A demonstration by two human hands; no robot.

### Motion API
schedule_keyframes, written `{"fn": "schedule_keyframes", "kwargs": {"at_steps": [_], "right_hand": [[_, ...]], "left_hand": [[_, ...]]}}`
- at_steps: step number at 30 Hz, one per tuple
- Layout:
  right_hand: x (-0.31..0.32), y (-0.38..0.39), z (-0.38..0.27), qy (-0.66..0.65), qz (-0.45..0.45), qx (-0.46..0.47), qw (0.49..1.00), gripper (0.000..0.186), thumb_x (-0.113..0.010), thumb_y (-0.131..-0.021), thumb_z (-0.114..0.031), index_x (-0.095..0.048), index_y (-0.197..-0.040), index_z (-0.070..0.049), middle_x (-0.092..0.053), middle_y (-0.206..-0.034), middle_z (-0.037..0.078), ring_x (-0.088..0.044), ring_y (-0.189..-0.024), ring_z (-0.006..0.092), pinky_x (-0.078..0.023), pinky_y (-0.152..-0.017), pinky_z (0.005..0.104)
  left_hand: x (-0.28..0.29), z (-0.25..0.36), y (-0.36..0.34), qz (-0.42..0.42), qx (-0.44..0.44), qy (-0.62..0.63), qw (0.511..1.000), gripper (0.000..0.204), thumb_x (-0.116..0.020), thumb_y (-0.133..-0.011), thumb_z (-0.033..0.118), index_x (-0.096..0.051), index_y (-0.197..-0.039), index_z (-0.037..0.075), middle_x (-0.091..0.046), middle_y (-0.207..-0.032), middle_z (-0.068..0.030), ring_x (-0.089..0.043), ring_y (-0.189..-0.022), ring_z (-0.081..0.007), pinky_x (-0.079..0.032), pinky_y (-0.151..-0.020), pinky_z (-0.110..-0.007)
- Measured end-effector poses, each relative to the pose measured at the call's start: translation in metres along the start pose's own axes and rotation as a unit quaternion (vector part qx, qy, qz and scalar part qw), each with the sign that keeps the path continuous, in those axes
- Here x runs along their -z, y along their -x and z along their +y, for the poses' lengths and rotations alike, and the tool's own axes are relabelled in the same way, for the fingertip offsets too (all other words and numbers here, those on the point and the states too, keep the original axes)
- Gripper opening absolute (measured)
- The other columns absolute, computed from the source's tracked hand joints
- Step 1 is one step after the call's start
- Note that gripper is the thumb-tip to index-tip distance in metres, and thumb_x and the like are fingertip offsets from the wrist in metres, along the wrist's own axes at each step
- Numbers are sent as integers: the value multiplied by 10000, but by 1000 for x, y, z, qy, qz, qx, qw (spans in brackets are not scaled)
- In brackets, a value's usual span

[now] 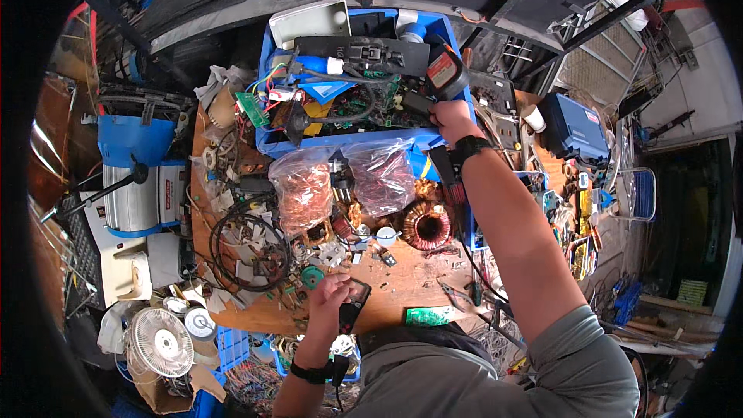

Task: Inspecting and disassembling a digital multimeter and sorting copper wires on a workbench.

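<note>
My right hand [450,118] reaches to the near right corner of a blue bin [356,142] filled with circuit boards, cables and plugs. Its fingers are closed at the end of a black block-shaped part [419,104]; the fingertips are partly hidden. Lower down, at the table's near edge, my left hand [331,294] has curled fingers, and what they hold, if anything, I cannot make out. A black handheld device [354,303] is right beside that hand. A green round coil [312,276] lies just past its fingertips.
Bags of copper wire [303,190] and a large copper-wound toroid [426,225] sit before the bin. A coiled black cable [248,244] and scraps cover the table's left. Pliers [458,294] and a green circuit board [428,316] lie near its front edge. A blue case [574,128] stands right.
</note>
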State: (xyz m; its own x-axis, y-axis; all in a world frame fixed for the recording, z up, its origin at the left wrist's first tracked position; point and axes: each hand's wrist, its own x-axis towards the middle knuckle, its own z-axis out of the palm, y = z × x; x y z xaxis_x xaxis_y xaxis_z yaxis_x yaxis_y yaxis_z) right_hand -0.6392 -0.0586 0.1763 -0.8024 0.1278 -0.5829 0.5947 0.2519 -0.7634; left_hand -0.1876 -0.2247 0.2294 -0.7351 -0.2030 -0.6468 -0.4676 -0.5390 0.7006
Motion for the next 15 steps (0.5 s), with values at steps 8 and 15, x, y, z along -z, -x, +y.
{"fn": "schedule_keyframes", "kwargs": {"at_steps": [8,15], "right_hand": [[29,41,-14,319,79,124,936,248,-672,-789,-234,-726,-843,2,-716,-838,196,-707,-786,320,-551,-736,367],[105,113,43,120,73,316,938,238,-674,-822,-217,-728,-953,-27,-721,-870,185,-704,-807,255,-535,-743,362]], "left_hand": [[-9,-1,6,-17,-10,-28,999,276,-581,-937,148,-580,-1170,1,-650,-1055,-69,-614,-899,-138,-451,-791,-263],[-5,-10,19,-15,-87,-57,995,132,-572,-917,152,-649,-947,49,-594,-831,5,-470,-711,-79,-374,-659,-234]]}}
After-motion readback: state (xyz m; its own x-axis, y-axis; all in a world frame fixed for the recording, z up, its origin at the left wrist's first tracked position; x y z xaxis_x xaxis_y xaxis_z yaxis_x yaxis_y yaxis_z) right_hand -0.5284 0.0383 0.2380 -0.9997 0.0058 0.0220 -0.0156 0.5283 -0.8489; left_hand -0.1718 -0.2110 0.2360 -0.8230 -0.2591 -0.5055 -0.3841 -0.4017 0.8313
